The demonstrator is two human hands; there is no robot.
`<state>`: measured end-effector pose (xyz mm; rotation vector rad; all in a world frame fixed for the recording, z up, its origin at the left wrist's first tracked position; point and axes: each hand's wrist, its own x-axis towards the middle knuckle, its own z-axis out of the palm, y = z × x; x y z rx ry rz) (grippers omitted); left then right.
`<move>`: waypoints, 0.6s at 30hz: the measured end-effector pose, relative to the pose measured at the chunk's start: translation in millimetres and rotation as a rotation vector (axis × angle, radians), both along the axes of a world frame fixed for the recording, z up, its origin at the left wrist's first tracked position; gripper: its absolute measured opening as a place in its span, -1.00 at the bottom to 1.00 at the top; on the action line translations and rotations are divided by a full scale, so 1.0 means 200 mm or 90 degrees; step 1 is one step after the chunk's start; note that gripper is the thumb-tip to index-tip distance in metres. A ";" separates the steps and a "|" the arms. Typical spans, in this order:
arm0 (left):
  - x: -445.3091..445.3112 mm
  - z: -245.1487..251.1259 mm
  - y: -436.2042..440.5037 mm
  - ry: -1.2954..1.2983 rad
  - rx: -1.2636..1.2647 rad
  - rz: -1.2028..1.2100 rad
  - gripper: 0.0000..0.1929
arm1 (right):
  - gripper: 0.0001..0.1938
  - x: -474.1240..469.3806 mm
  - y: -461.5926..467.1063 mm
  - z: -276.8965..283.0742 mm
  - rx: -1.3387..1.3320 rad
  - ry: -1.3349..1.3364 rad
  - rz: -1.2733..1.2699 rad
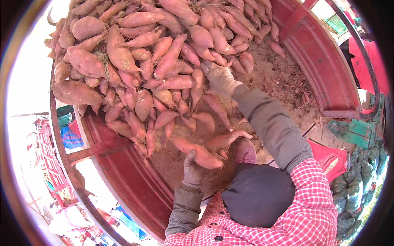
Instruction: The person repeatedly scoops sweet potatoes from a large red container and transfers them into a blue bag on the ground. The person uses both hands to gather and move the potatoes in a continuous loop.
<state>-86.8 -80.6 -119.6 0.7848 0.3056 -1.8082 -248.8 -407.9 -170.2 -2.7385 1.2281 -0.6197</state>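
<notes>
My left hand [192, 172], in a dusty glove, has its thumb over a large sweet potato [197, 152] and holds it low above the dirty floor. My gloved right hand [220, 77] reaches to the near right edge of a big heap of sweet potatoes [143, 40]. Its fingertips touch the roots there, and whether they grip one is hidden. Beside the held root lies another sweet potato [227, 139] with a curved thin end. A pink shoe [245, 150] stands just right of these, below my dark-clothed knee [258, 195].
Red metal side walls [320, 61] enclose the cargo bed, with a second wall [132, 166] at left. Soil and broken rootlets [295, 83] litter the floor. Outside are filled green mesh sacks [354, 190], a red mesh bag [329, 158] and a person in red [369, 64].
</notes>
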 end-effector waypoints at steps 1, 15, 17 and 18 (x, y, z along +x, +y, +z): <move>0.00 0.01 0.01 -0.032 -0.003 0.006 -0.36 | -0.43 0.04 -0.07 -0.09 -0.054 0.016 0.002; -0.08 0.08 -0.01 -0.028 -0.137 0.013 -0.17 | -0.40 -0.29 0.19 0.32 0.435 0.218 -0.122; -0.12 0.09 -0.03 -0.042 -0.139 0.003 -0.17 | -0.41 -0.54 0.27 0.09 0.462 0.075 -0.235; -0.13 0.06 -0.03 -0.066 -0.129 0.010 -0.18 | -0.39 -0.63 0.33 0.01 0.602 -0.139 -0.218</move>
